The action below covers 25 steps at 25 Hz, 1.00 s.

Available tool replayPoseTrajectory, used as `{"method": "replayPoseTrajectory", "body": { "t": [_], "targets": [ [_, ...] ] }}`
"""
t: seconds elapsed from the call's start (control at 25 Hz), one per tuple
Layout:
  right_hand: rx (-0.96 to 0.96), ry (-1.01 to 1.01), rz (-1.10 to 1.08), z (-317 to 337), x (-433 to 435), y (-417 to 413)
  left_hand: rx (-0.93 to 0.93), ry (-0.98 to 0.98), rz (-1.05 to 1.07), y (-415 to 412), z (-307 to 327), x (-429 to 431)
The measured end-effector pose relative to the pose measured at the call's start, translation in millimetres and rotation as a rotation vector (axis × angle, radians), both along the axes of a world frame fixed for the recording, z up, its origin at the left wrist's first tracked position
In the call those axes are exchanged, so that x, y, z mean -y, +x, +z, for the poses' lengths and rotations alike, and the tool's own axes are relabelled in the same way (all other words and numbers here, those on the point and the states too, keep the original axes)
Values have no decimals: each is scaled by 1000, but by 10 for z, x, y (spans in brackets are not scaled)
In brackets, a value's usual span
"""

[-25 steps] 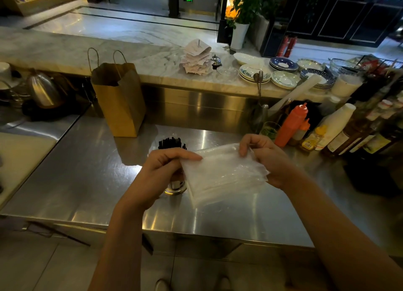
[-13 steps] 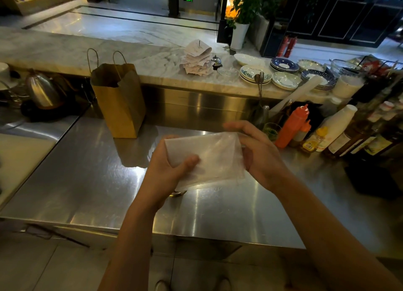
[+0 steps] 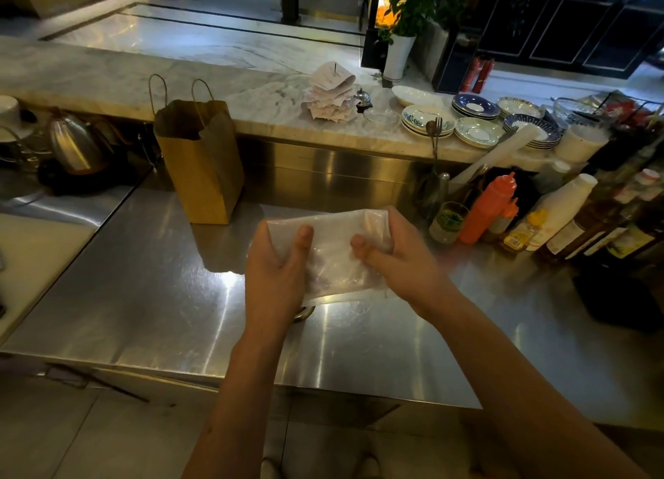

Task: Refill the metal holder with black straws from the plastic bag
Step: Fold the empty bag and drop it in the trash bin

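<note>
I hold a folded, clear plastic bag (image 3: pixel 332 256) above the steel counter (image 3: pixel 161 299). My left hand (image 3: pixel 276 274) grips its left edge, thumb on the front. My right hand (image 3: pixel 399 259) pinches its right side, thumb pressed into the plastic. No straws show inside the bag. The metal holder (image 3: pixel 303 313) is almost wholly hidden behind the bag and my left hand; only a sliver of its shiny base shows. The black straws are out of sight.
A brown paper bag (image 3: pixel 204 169) stands at the back left. An orange squeeze bottle (image 3: pixel 488 209), a glass jar (image 3: pixel 447 223) and several bottles (image 3: pixel 575 223) crowd the right. Plates (image 3: pixel 478 130) and receipts (image 3: pixel 330 94) sit on the marble ledge. A kettle (image 3: pixel 72 144) is far left.
The bag has been folded smaller and lifted up in front of the holder. The straws and holder, visible a second ago, are now covered. My hands have drawn closer together.
</note>
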State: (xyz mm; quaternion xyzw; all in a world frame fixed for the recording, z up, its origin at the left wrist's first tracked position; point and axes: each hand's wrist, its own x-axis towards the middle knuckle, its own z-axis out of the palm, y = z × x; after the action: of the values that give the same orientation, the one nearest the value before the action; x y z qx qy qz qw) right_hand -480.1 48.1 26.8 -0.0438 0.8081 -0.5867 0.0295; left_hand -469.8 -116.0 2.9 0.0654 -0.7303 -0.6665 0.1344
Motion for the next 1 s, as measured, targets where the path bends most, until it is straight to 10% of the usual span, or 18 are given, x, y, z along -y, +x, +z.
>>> {"method": "replayPoseTrajectory", "body": {
  "t": [0.2, 0.44, 1.0],
  "targets": [
    [178, -157, -180, -43, 380, -17, -99, -100, 92, -6, -13, 124],
    [-157, 44, -208, -158, 862, -172, -134, -74, 183, -32, 13, 498],
    [-433, -109, 310, -107, 2223, -339, -166, -135, 756, 442, 190, 1521]
  ]
}}
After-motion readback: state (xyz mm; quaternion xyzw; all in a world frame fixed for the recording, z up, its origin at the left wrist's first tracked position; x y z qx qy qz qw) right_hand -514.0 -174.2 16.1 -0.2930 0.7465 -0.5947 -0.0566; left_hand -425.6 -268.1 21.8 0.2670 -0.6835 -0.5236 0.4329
